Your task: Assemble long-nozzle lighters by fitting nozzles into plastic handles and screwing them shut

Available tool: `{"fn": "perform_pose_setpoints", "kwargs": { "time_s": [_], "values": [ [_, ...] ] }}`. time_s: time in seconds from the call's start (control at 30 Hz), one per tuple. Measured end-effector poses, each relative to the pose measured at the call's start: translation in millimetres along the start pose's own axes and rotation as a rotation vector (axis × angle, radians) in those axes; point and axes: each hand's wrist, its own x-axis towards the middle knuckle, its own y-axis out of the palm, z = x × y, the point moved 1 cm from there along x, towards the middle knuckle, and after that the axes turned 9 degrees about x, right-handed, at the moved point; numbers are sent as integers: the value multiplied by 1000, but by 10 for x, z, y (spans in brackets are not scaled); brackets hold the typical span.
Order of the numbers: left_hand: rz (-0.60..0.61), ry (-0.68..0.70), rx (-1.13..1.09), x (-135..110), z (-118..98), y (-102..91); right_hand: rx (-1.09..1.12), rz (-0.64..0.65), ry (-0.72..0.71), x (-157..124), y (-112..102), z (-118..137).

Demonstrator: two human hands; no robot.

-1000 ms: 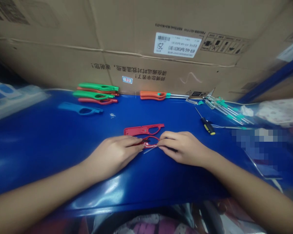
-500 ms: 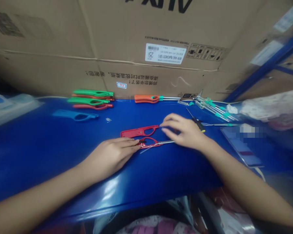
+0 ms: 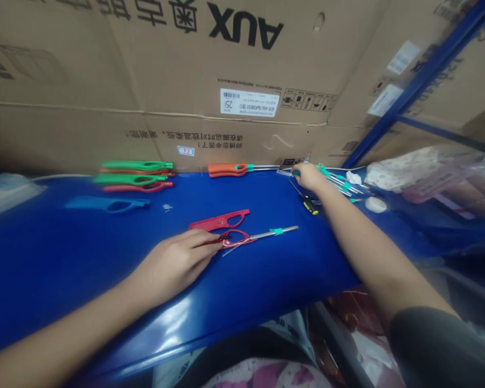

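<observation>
1. Cardboard box [image 3: 157,81], printing upside down, stands as a wall behind the work.
2. Blue table [image 3: 246,291] in front of it, glossy near the front edge.
3. Left hand [image 3: 180,261]: fingers closed over the rear part of a red handle half, holding it on the tabletop.
4. Right hand [image 3: 308,178]: arm stretched to the back, fingertips bunched at a small teal piece [image 3: 296,173]; from here I cannot tell whether it is gripped.
5. Red handle half [image 3: 248,236]: mid-table, loop exposed; a metal tube [image 3: 262,235] with a teal clip extends rightward from it.
6. Second red half [image 3: 204,222]: lying just behind the first.
7. Green handles [image 3: 135,178], stacked with reddish ones, back left; blue handle [image 3: 92,203] in front.
8. Orange lighter [image 3: 222,171], by the box.
9. Metal rods [image 3: 341,184], teal-fitted, beyond the right hand.
10. Yellow-black screwdriver [image 3: 309,205], near the right forearm.
11. Tiny pale pins [image 3: 167,207], right of the blue handle.
</observation>
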Motion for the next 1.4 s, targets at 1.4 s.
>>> {"fn": "perform_pose_setpoints", "kwargs": {
  "time_s": [1.4],
  "values": [
    [52, -82, -141, -2, -17, 12, 795, 231, -122, -1031, 248, 1008]
  ]
}}
